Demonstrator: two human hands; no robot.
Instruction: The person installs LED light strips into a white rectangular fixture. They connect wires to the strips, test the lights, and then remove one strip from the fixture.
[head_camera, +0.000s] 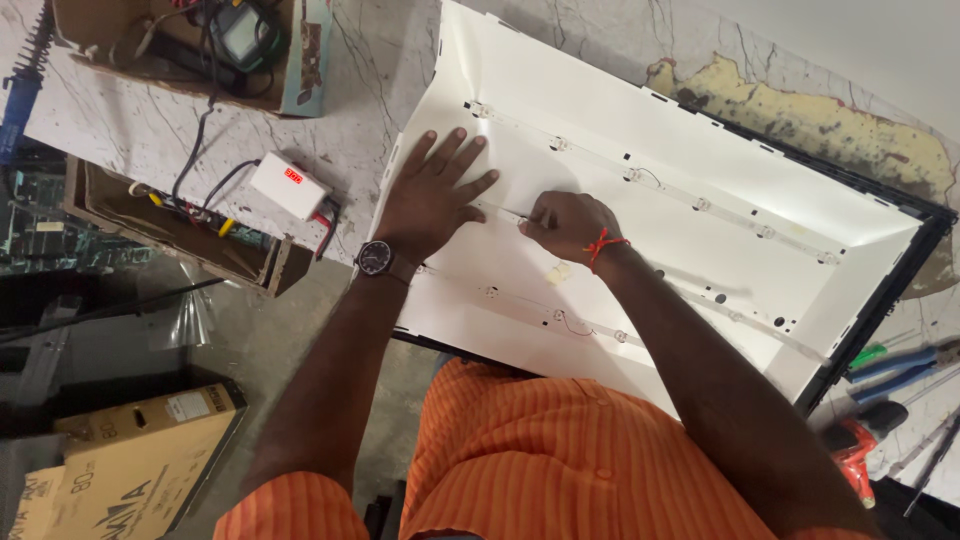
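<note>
left hand (432, 195) lies spread on white panel (640, 230) (three led strips (655, 180)); right hand (568, 225) pinches the middle one.

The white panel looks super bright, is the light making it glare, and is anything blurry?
In the head view, the white panel is bright and a bit washed out where light hits it. The left hand throws a soft shadow on it. The right hand looks sharp. The tools at the edge look slightly soft.

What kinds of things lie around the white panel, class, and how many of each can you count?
Cardboard boxes: 3
White meter box: 1
Light strips on the white panel: 3
Blue-handled pliers: 1
Red-handled tool: 1
Total: 9
</note>
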